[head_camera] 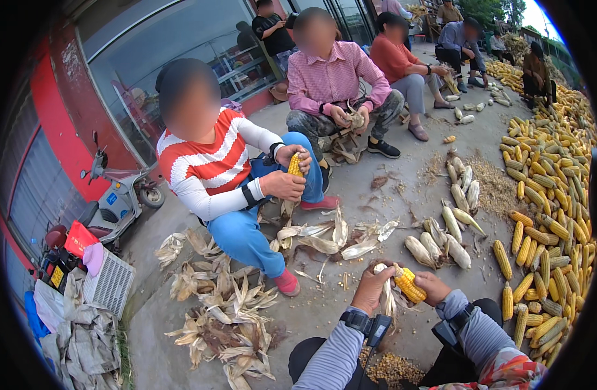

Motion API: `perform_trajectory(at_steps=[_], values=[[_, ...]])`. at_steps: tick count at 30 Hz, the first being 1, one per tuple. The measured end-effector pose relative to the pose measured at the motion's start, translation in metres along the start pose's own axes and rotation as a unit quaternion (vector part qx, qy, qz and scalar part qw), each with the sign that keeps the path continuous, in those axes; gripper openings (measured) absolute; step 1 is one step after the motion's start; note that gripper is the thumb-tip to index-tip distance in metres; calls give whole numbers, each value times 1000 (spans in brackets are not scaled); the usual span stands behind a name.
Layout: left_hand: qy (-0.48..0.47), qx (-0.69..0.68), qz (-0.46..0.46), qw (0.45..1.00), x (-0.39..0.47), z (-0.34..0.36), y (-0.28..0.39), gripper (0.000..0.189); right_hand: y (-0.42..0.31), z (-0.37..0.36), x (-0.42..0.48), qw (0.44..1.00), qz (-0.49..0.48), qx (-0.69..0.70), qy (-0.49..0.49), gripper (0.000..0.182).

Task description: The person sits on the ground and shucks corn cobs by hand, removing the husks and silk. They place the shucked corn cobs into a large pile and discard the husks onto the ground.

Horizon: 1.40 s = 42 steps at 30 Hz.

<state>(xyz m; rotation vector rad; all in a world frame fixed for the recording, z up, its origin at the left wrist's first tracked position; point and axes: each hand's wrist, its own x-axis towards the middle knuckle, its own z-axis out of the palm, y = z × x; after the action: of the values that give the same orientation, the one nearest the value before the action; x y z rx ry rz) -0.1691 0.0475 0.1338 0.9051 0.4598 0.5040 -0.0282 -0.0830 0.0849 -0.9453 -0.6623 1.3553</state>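
Observation:
Between my hands is a yellow ear of corn (409, 284), its kernels bare and its pale husk (389, 298) pulled down on the left side. My left hand (371, 287) grips the husk near the ear's base. Around the other end of the ear, my right hand (432, 286) is closed with the thumb along the kernels. Both wrists carry dark strapped devices. Loose kernels (393, 368) lie on the concrete below, between my knees. Several unhusked ears (437, 246) rest on the ground just beyond my hands.
A large heap of husked corn (547, 234) runs along the right. Torn husks (230, 312) cover the ground at left. A seated person in a striped top (205, 161) holds a yellow ear (295, 165); more people sit behind. A scooter (118, 200) stands far left.

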Motion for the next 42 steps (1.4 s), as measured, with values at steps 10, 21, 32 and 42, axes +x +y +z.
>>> perform_trajectory(at_steps=[10, 21, 32, 42], values=[[-72, 49, -41, 995, 0, -3, 7, 11, -4, 0, -6, 990, 23, -130, -42, 53], [-50, 102, -23, 993, 8, -10, -15, 10, -9, 19, -6, 971, 24, -234, -31, 48], [48, 189, 51, 979, 23, -18, -54, 12, 0, 15, 4, 954, 22, -300, 10, 48], [104, 277, 76, 952, 28, -17, -60, 14, -8, 28, 4, 947, 14, -319, 41, 48]])
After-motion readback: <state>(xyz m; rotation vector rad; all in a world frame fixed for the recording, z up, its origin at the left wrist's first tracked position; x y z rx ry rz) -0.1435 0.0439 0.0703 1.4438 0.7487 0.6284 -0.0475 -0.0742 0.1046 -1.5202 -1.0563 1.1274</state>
